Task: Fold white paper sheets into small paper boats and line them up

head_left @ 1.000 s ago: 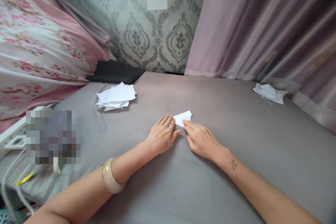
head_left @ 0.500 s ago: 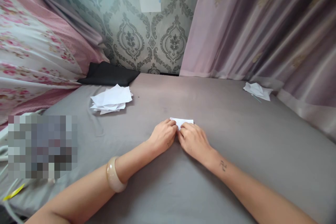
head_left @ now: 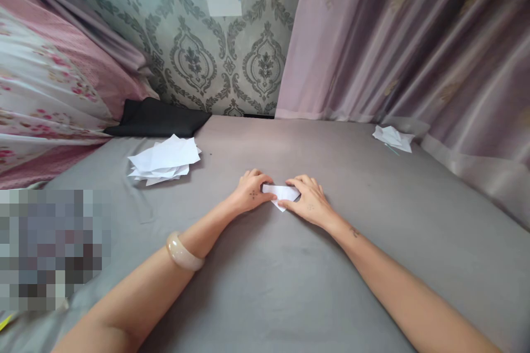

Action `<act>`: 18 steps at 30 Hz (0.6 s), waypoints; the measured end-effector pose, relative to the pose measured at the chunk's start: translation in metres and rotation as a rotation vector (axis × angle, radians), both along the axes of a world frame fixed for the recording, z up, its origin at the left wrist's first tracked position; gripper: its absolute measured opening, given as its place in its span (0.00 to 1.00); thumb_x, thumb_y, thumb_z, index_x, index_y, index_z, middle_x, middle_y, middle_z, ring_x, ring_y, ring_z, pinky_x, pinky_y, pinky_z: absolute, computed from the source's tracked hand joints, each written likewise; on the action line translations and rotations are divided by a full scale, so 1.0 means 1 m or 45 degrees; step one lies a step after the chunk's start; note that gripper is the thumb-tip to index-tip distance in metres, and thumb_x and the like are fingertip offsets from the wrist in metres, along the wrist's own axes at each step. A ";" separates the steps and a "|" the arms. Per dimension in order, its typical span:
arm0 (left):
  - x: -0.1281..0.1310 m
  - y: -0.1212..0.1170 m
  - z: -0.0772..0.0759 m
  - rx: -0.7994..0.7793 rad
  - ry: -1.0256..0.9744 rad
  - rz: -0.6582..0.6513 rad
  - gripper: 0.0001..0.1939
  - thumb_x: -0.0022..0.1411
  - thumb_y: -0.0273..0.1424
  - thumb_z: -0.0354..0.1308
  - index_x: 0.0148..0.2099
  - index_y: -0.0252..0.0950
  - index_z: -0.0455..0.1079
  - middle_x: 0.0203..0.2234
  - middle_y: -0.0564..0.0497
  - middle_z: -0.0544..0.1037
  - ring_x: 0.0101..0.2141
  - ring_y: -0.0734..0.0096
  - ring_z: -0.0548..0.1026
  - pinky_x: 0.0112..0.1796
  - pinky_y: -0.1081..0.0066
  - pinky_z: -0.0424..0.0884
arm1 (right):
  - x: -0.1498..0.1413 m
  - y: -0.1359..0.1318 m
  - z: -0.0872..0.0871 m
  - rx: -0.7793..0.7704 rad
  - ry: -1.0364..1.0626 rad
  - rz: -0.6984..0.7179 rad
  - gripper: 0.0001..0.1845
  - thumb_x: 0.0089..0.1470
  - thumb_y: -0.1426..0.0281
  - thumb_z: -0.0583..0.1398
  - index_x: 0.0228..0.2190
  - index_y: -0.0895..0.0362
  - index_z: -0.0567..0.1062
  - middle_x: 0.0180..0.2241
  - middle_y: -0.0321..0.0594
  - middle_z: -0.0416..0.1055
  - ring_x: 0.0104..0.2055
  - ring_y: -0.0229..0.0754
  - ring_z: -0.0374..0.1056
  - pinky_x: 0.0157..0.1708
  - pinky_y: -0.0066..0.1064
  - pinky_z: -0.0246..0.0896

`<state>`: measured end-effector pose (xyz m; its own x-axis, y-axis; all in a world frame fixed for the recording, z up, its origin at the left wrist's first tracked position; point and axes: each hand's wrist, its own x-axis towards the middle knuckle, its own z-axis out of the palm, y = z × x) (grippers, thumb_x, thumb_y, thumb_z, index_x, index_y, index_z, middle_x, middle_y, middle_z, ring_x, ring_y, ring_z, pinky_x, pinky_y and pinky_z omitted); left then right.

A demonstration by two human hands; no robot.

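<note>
The left hand (head_left: pixel 250 193) and right hand (head_left: pixel 312 202) grip opposite ends of a folded white paper (head_left: pixel 281 193) between thumbs and fingers; a paper stack (head_left: pixel 165 155) lies left of the left fingers, beyond them.

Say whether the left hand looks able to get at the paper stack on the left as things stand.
Probably yes: nothing visible stands between the left hand and the paper stack across the gray sheet, though its grip on the folded paper would likely have to loosen first.
</note>
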<state>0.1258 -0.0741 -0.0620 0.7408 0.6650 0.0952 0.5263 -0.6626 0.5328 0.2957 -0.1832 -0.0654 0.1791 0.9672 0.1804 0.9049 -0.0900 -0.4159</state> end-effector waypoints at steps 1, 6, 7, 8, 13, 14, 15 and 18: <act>0.000 0.000 0.000 -0.018 -0.007 -0.004 0.18 0.53 0.41 0.63 0.46 0.40 0.73 0.40 0.46 0.71 0.43 0.59 0.67 0.46 0.60 0.62 | 0.000 -0.001 -0.001 -0.002 -0.011 0.001 0.26 0.46 0.55 0.63 0.47 0.50 0.71 0.48 0.42 0.66 0.49 0.50 0.61 0.48 0.44 0.57; 0.000 0.000 0.001 -0.044 -0.040 -0.006 0.14 0.54 0.40 0.62 0.42 0.40 0.74 0.37 0.48 0.71 0.42 0.60 0.67 0.46 0.60 0.62 | 0.000 -0.003 -0.007 0.047 -0.046 0.053 0.23 0.49 0.55 0.61 0.47 0.48 0.72 0.48 0.42 0.66 0.49 0.50 0.61 0.47 0.45 0.58; 0.000 0.000 0.001 -0.045 -0.045 -0.006 0.14 0.54 0.40 0.62 0.42 0.40 0.74 0.37 0.48 0.71 0.42 0.60 0.67 0.45 0.60 0.62 | 0.001 -0.004 -0.008 0.063 -0.049 0.062 0.22 0.49 0.55 0.61 0.46 0.48 0.73 0.48 0.42 0.66 0.49 0.50 0.61 0.47 0.45 0.58; 0.000 0.000 0.000 -0.048 -0.051 -0.005 0.14 0.54 0.39 0.62 0.42 0.40 0.74 0.36 0.48 0.71 0.42 0.60 0.67 0.45 0.61 0.62 | 0.001 -0.004 -0.008 0.075 -0.049 0.070 0.22 0.50 0.56 0.61 0.46 0.48 0.73 0.48 0.43 0.66 0.48 0.50 0.61 0.47 0.45 0.58; 0.000 -0.001 0.000 -0.040 -0.085 -0.012 0.13 0.53 0.38 0.62 0.41 0.39 0.72 0.36 0.48 0.71 0.41 0.60 0.68 0.44 0.61 0.62 | 0.001 -0.004 -0.007 0.105 -0.028 0.085 0.21 0.50 0.57 0.61 0.45 0.49 0.73 0.48 0.42 0.67 0.49 0.50 0.60 0.48 0.45 0.57; 0.000 -0.001 -0.001 -0.028 -0.093 -0.018 0.13 0.53 0.38 0.62 0.41 0.39 0.72 0.37 0.49 0.72 0.41 0.60 0.68 0.44 0.61 0.62 | 0.000 -0.005 -0.007 0.111 -0.026 0.085 0.21 0.49 0.57 0.62 0.45 0.49 0.72 0.48 0.42 0.67 0.49 0.50 0.60 0.48 0.45 0.57; 0.000 -0.001 -0.001 -0.016 -0.098 -0.026 0.13 0.54 0.37 0.62 0.41 0.39 0.71 0.37 0.49 0.72 0.41 0.61 0.68 0.44 0.61 0.62 | 0.000 -0.005 -0.006 0.117 -0.028 0.087 0.21 0.49 0.57 0.62 0.45 0.50 0.72 0.48 0.42 0.67 0.50 0.50 0.60 0.47 0.45 0.57; 0.000 -0.001 -0.003 0.009 -0.096 -0.040 0.13 0.54 0.37 0.61 0.41 0.39 0.70 0.37 0.49 0.72 0.41 0.61 0.68 0.44 0.61 0.61 | -0.001 -0.006 -0.005 0.133 -0.051 0.095 0.20 0.49 0.57 0.62 0.44 0.50 0.72 0.48 0.43 0.67 0.49 0.50 0.60 0.47 0.45 0.57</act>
<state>0.1256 -0.0754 -0.0652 0.7517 0.6407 0.1561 0.4641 -0.6821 0.5651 0.2950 -0.1888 -0.0701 0.0981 0.9530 0.2867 0.9237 0.0200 -0.3826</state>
